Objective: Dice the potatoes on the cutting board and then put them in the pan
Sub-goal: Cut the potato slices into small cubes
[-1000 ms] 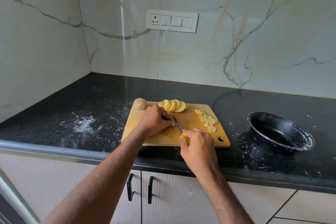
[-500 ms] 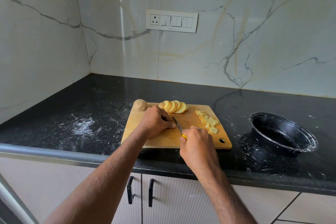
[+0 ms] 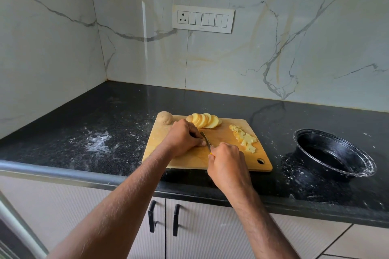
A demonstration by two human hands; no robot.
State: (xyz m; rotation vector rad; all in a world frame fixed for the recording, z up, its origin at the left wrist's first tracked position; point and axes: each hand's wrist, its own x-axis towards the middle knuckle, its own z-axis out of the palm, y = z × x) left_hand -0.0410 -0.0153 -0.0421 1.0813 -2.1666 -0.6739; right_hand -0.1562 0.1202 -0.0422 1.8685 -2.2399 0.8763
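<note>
Desk (image 3: 84, 132): one, black stone, dusted with white powder on the left and round the pan.

Pan (image 3: 334, 153): one, black, tilted toward the camera, on the desk well right of the board. No potato in it yet.

Board (image 3: 231, 162): one, wooden, hanging hole at its near right corner.

Hands: two. Left hand (image 3: 183, 139), fingers curled down over something at mid-board; what is under it is hidden, probably slices, so what it grips cannot be told. Right hand (image 3: 228, 163), fist closed round the yellow handle of the knife.

Potato (image 3: 165, 118): one whole, unpeeled, at the far left corner of the board, half over the edge.

Slices (image 3: 205, 120): one fanned row, about six or seven rounds, along the far edge.

Dice (image 3: 244, 139): one loose line of small pieces, too many and too small to count, on the right side of the board.

Knife (image 3: 206, 140): one, thin blade running just beside the left fingertips.

Risks, as judged: blade so close to the fingertips could nick them if the hidden piece slips; the whole potato may roll off onto the powdered desk; dice could scatter on transfer, the pan being tilted and apart from the board.
</note>
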